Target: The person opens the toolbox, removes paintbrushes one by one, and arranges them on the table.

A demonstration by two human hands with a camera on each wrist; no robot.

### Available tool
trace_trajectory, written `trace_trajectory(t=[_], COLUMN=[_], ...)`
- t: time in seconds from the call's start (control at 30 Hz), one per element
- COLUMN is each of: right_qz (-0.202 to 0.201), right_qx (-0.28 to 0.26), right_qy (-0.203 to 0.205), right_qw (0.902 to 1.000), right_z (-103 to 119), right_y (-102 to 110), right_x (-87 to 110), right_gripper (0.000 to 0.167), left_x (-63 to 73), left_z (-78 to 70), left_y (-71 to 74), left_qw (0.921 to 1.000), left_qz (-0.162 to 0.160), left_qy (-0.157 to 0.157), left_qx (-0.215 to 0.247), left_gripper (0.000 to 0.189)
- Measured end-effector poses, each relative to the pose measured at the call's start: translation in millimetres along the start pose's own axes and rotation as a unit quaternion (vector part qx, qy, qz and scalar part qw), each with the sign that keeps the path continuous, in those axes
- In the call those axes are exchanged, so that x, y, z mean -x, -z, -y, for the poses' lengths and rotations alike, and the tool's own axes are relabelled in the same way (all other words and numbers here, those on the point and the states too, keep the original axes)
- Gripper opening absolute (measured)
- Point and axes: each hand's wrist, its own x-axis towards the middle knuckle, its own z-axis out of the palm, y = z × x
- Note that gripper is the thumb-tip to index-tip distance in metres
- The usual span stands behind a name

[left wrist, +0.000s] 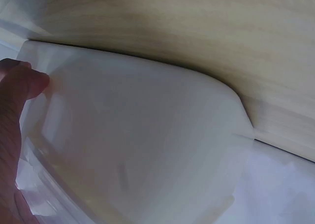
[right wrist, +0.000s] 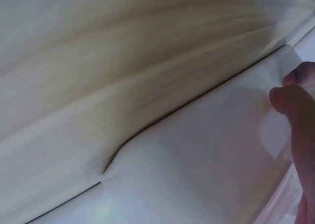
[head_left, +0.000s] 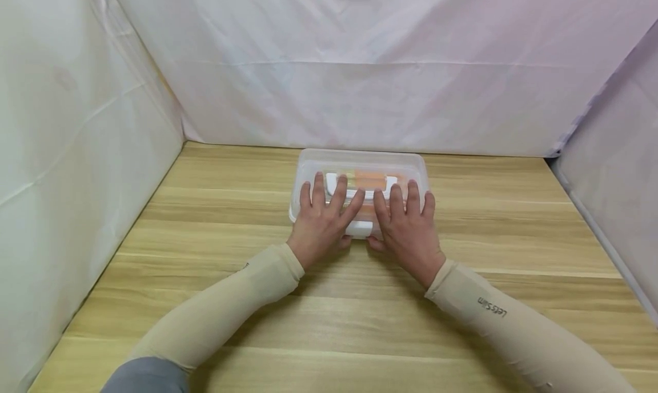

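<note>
A clear plastic storage box with a white handle on its lid stands at the back of the table. Orange and yellow-green colour shows through the lid. My left hand rests on the lid's left half, fingers spread and pointing away. The right hand lies likewise on the right half. Both thumbs reach down the front, either side of a white latch. In the left wrist view the thumb touches the box's pale wall; the right wrist view shows the other thumb at the wall.
The wood-grain table stretches out in front of the box and to both sides. White sheeting hangs close behind the box, with more sheeting at left and right.
</note>
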Motion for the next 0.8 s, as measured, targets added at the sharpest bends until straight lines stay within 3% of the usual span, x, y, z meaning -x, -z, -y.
trace_trajectory(t=[0.67,0.8], right_qz=[-0.043,-0.034], right_qx=[0.010,0.008], right_qy=[0.012,0.015], right_qw=[0.9989,0.9993], right_z=[0.5,-1.1], right_y=[-5.7,-4.1], right_x=[-2.7,-2.1], right_gripper=[0.091,0.091], left_x=[1.5,0.9], left_z=[1.4,1.9], left_y=[-0.2,-0.7], left_qw=[0.9998,0.9997], left_qz=[-0.013,-0.016], left_qy=[-0.014,-0.017], left_qx=[-0.005,-0.005], left_gripper=[0.107,0.107])
